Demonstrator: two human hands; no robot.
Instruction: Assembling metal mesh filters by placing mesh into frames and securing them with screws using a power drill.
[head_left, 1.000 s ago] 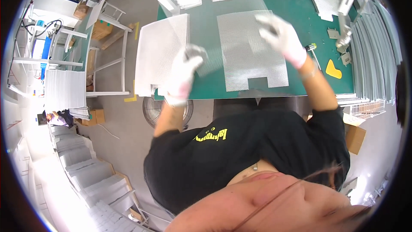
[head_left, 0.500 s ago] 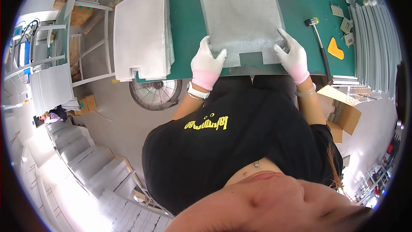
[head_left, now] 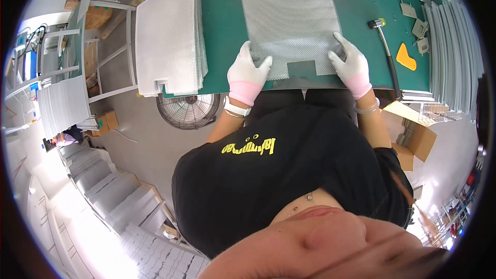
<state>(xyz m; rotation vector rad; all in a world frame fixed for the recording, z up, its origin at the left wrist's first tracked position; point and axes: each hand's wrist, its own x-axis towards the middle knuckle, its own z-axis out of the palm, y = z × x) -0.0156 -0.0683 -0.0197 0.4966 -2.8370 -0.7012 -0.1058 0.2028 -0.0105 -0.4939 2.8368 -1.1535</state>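
The green work table (head_left: 222,31) fills the far part of the scene, and its near edge runs just in front of the person's body. On its left end a thick stack of mesh sheets (head_left: 168,36) is laid, and this stack hangs a little over the left and near edges of the table. In the middle a single metal mesh sheet (head_left: 287,18) is spread flat, with a rectangular notch cut into its near edge. A free strip of green surface is seen between the stack and the single sheet, and a wider one to the right of the sheet.

The left hand (head_left: 248,70), in a white glove, is pressed flat with open fingers on the near left corner of the sheet. The right hand (head_left: 351,64) is laid in the same way on the near right corner; nothing is grasped by either hand. A hammer (head_left: 387,51) lies just right of the right hand, and an orange scraper (head_left: 405,58) is seen further right. Below the table edge a round fan (head_left: 188,109) stands on the floor.
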